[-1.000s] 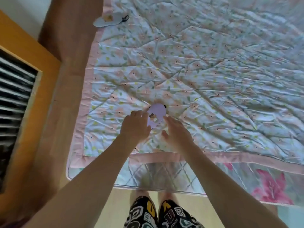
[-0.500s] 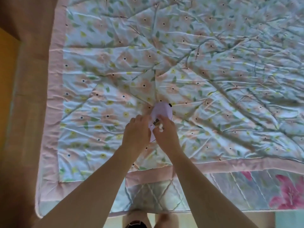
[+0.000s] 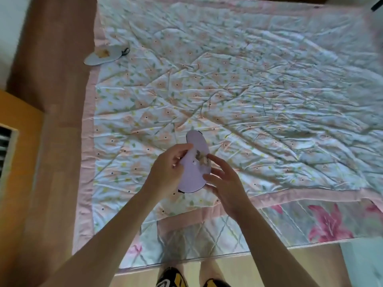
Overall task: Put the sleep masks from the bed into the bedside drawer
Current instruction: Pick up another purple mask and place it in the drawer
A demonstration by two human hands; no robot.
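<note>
A lilac sleep mask (image 3: 192,172) with a small printed figure and black edging is lifted just above the floral quilt (image 3: 248,90) near the bed's front edge. My left hand (image 3: 167,172) pinches its left side. My right hand (image 3: 223,181) touches its right edge with fingers spread, thumb on the print. A second, pale blue sleep mask (image 3: 103,55) with a black strap lies at the quilt's far left edge. The bedside drawer is not visible.
A brown bed frame strip (image 3: 56,100) runs along the left of the quilt. An orange wooden cabinet (image 3: 18,162) with a slatted panel stands at the far left. A pink-flowered sheet (image 3: 321,224) hangs below the quilt. My legs show at the bottom.
Both hands closed in on the lilac mask and lifted it off the quilt toward me. The camera tilted back, bringing the pale blue mask into view again.
</note>
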